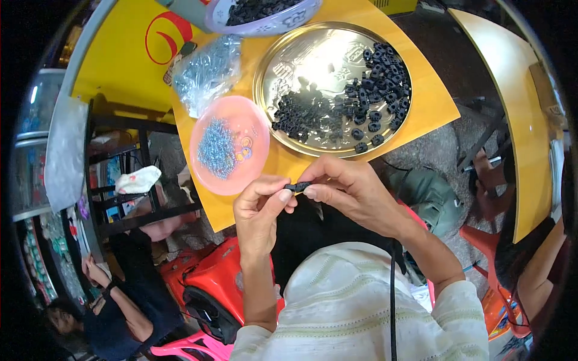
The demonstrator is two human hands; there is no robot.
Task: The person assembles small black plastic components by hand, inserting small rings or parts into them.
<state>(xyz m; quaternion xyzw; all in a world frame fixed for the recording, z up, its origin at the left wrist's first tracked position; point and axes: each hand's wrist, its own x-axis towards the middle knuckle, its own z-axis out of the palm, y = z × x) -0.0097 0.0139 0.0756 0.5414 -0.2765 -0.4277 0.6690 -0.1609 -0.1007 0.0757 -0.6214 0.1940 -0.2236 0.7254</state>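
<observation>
In front of my chest, both hands meet at a small black part (297, 187), pinched from either side. My left hand (257, 207) is closed, thumb and forefinger on the part's left end. My right hand (346, 191) grips its right end between thumb and fingers. Whether this is one piece or two pressed together I cannot tell. Just beyond my hands, a pink plate (256, 108) carries a heap of small silvery bits (217, 150) and a few rings (244, 149). Right of it, a round gold metal tray (283, 60) holds many black parts (376, 90), some loose, some heaped.
A clear plastic bag (208, 72) of silvery bits lies behind the plate. A lilac basin (265, 25) of black pieces stands at the far edge of the yellow table (436, 102). People sit left and right; a red stool (223, 277) is by my left arm.
</observation>
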